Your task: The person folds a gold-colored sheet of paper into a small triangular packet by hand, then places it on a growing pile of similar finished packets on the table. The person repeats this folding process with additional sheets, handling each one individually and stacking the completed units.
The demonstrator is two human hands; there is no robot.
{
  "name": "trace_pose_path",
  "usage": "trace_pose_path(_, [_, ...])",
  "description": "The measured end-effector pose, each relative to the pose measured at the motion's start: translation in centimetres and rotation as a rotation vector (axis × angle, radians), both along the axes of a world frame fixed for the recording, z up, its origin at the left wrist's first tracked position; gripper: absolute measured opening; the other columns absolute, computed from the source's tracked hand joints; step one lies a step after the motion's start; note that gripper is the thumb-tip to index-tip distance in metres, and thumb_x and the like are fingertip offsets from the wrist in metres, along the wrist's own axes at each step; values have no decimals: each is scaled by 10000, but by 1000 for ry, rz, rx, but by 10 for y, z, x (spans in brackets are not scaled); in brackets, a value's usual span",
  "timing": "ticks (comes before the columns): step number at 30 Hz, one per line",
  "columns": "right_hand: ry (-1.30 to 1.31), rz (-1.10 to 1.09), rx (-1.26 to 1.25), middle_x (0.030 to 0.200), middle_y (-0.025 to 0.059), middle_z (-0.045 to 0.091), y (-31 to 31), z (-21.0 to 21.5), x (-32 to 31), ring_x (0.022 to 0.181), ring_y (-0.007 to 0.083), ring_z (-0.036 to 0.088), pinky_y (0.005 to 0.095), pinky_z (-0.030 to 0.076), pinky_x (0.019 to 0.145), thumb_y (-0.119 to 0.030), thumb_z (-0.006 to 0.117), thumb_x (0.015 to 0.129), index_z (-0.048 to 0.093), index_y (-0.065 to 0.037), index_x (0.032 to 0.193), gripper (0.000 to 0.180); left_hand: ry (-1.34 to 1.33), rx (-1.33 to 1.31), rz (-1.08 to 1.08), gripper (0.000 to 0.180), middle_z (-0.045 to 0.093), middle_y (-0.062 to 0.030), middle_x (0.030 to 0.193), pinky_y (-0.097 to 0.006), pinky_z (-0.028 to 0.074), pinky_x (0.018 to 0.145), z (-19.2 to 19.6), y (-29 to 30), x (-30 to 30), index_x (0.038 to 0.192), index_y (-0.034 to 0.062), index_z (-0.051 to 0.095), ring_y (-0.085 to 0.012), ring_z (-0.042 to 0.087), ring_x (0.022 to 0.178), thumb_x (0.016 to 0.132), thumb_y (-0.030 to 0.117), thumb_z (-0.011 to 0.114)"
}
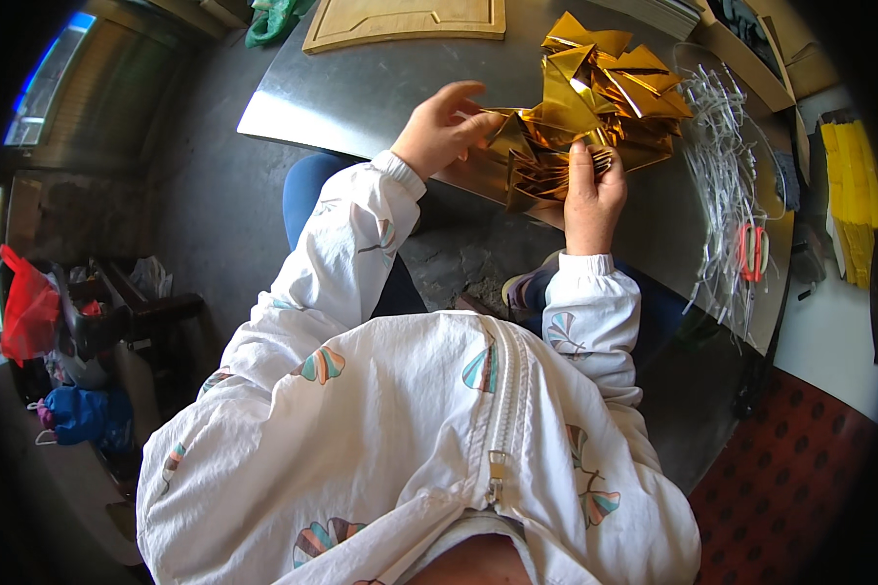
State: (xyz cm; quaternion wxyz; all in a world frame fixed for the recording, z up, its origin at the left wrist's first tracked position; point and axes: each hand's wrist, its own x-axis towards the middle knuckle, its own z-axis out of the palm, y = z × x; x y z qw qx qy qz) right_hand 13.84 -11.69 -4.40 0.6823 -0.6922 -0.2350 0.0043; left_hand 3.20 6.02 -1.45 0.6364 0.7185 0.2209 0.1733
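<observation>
My right hand [592, 200] grips a stack of folded gold foil sheets [538, 175], its thumb pressing on their near right edge. The sheets fan out to the left in thin pointed layers. At the left end of the foil is my left hand [446, 129], its fingers loosely curled and apart. Its fingertips lie at a pointed foil corner; whether they touch it I cannot make out. Just beyond my hands, a loose heap of shiny gold foil pieces [644, 83], folded with sharp corners, rests on the metal table [361, 90].
A wooden board [405, 21] lies at the table's far edge. To the right are tangled white strings [717, 185] and red-handled scissors [751, 253]. Yellow packs [852, 190] lie farther right. A red plastic bag [29, 307] hangs at the far left.
</observation>
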Motion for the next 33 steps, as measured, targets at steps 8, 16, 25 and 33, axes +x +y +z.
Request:
trace_pose_path(8, [-11, -26, -14, 740, 52, 583, -3, 5, -1, 640, 129, 518, 295, 452, 607, -216, 675, 927, 555, -12, 832, 255, -198, 335, 112, 154, 651, -20, 779, -227, 450, 595, 18, 23, 7, 984, 35, 709, -81, 587, 692, 921, 170, 671])
trace_pose_path(16, [-138, -31, -27, 1045, 135, 639, 3, 3, 1, 877, 249, 602, 355, 491, 787, -199, 689, 913, 575, 3, 921, 232, 44, 1065, -365, 149, 680, -157, 933, -411, 532, 767, 37, 9, 13, 981, 32, 667, -359, 649, 874, 838, 63, 642])
trace_pose_path(25, [-143, -146, -77, 739, 55, 571, -7, 12, 6, 637, 139, 529, 302, 468, 606, -186, 693, 917, 528, -2, 906, 248, -36, 802, -626, 201, 695, -141, 974, -377, 542, 787, 32, 1, 35, 1051, 35, 663, -337, 671, 895, 851, 41, 642])
trace_pose_path(33, [-65, -145, 19, 956, 87, 597, -12, 15, 5, 816, 148, 563, 286, 493, 758, -139, 682, 917, 500, 20, 1259, 419, 19, 725, -33, 476, 699, -140, 987, -340, 536, 751, 9, 10, 116, 1173, 43, 648, -233, 684, 854, 831, 363, 736])
